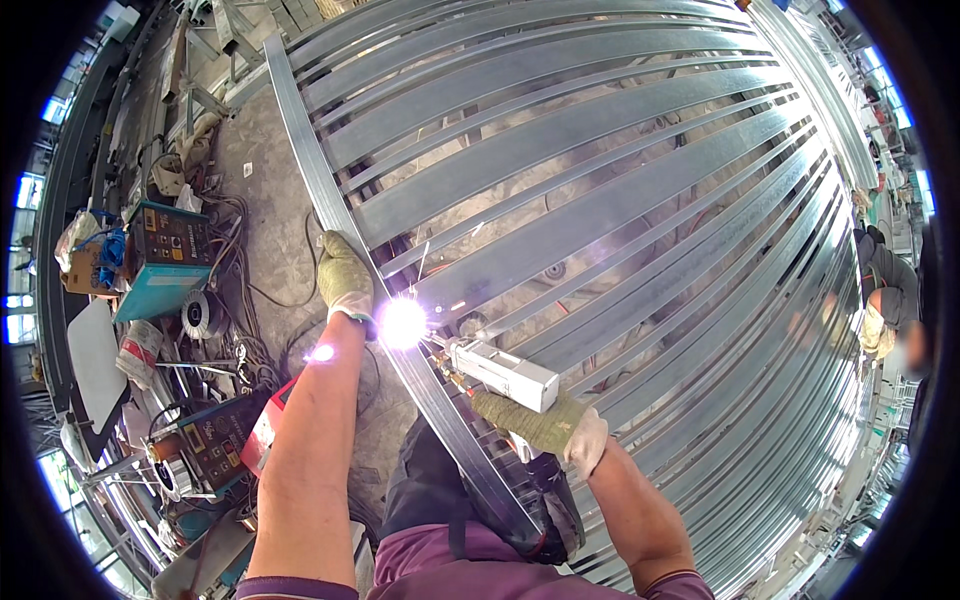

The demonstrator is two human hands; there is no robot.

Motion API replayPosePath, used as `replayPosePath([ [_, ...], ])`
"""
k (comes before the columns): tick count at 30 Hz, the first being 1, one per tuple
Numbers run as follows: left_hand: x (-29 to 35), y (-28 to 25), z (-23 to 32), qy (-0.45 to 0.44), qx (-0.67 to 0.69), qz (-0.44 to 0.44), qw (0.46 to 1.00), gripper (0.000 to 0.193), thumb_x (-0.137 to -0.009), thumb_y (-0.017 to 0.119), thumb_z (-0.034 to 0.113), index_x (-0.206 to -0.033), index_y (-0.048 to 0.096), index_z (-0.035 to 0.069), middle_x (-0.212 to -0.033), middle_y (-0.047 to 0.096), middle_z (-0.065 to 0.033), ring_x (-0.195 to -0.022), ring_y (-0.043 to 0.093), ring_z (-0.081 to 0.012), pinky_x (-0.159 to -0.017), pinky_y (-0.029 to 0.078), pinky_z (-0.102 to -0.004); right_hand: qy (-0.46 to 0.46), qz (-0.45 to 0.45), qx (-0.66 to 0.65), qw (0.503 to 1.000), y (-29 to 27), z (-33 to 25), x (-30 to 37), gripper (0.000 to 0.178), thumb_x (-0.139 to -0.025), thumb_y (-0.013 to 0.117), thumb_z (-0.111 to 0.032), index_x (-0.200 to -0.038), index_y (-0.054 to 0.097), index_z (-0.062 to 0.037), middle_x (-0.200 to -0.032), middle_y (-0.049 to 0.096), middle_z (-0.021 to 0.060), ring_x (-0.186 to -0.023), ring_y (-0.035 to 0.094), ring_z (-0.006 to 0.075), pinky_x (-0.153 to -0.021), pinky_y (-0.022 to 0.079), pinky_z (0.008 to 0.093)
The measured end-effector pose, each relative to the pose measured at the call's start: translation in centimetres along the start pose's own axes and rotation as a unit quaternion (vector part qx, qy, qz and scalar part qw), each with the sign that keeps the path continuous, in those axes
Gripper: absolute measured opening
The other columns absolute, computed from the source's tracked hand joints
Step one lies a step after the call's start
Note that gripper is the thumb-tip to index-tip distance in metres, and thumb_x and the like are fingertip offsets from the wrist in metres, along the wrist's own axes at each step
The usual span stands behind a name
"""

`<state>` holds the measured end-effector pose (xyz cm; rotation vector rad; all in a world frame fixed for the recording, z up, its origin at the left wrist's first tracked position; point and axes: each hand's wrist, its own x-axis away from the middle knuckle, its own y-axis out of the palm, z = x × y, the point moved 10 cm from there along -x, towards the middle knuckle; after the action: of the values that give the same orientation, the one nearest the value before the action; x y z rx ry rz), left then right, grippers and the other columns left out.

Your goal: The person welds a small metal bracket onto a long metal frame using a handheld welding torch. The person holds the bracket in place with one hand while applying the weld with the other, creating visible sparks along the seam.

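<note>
A long steel rail (325, 195) runs from the far left down to my waist, with flat galvanized slats (560, 150) crossing to the right. My left hand (346, 275), in a green glove with a pale cuff, is closed at the rail's outer edge, just beyond a bright white welding arc (404, 323). The glare hides the joint there. My right hand (540, 422), gloved alike, is wrapped round a welding torch (450, 372) beneath a white rectangular box (505, 374). The torch's front end points at the arc; its grip is mostly covered by my glove.
Left of the rail stand two wire-feed welding machines (172, 238) with wire spools (203, 314). Cables (240, 250) lie tangled over the concrete floor (280, 215). Another person (882, 290) is at the far right, beyond the slats. My legs (425, 475) are close beside the rail.
</note>
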<state>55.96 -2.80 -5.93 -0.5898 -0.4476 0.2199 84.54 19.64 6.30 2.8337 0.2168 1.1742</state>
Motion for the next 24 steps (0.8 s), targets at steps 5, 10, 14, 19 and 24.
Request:
replayPosePath([
  [5,-1.3,-0.5,-0.9,0.054,0.032,0.060,0.996,0.085,-0.105,0.039,0.069,-0.095,0.073,-0.009,-0.080,0.071,-0.0194,-0.076,0.066,-0.0337,-0.075,0.051,-0.0475,0.006,-0.011,0.050,0.999,0.1,-0.2,0.3,0.051,-0.101,0.068,-0.050,-0.140,0.066,-0.0162,-0.102,0.074,0.0027,-0.083,0.066,0.0129,-0.070,0.056,0.0306],
  [10,-1.3,-0.3,-0.7,0.063,0.024,0.066,0.996,0.088,-0.104,0.039,0.071,-0.093,0.072,-0.009,-0.079,0.071,-0.0204,-0.074,0.064,-0.0351,-0.075,0.051,-0.0482,-0.008,0.003,-0.047,0.999,0.1,0.9,0.3,0.050,-0.100,0.072,-0.043,-0.142,0.066,-0.0177,-0.087,0.070,0.0000,-0.070,0.060,0.0090,-0.059,0.049,0.0303],
  [14,-1.2,-0.4,-0.6,0.069,0.037,0.061,0.995,0.088,-0.104,0.039,0.071,-0.094,0.073,-0.010,-0.080,0.071,-0.0219,-0.075,0.065,-0.0367,-0.076,0.051,-0.0486,-0.017,0.003,-0.028,0.999,0.0,1.6,0.2,0.048,-0.102,0.069,-0.043,-0.141,0.066,-0.0153,-0.102,0.074,0.0013,-0.079,0.066,0.0116,-0.067,0.056,0.0314],
  [19,-0.6,-0.9,0.0,0.067,0.021,0.081,0.994,0.089,-0.103,0.039,0.072,-0.096,0.073,-0.010,-0.082,0.072,-0.0229,-0.079,0.068,-0.0385,-0.078,0.052,-0.0486,-0.036,0.002,-0.045,0.998,0.1,0.4,0.6,0.054,-0.098,0.073,-0.049,-0.140,0.067,-0.0155,-0.098,0.074,0.0007,-0.078,0.065,0.0104,-0.065,0.055,0.0300],
  [24,0.3,-1.0,0.7,0.059,0.022,0.073,0.995,0.089,-0.104,0.038,0.071,-0.101,0.073,-0.010,-0.088,0.073,-0.0250,-0.082,0.068,-0.0400,-0.081,0.052,-0.0488,-0.009,0.022,-0.009,1.000,-0.3,-0.9,1.3,0.056,-0.095,0.075,-0.050,-0.138,0.068,-0.0154,-0.092,0.074,0.0015,-0.075,0.064,0.0097,-0.062,0.052,0.0296],
])
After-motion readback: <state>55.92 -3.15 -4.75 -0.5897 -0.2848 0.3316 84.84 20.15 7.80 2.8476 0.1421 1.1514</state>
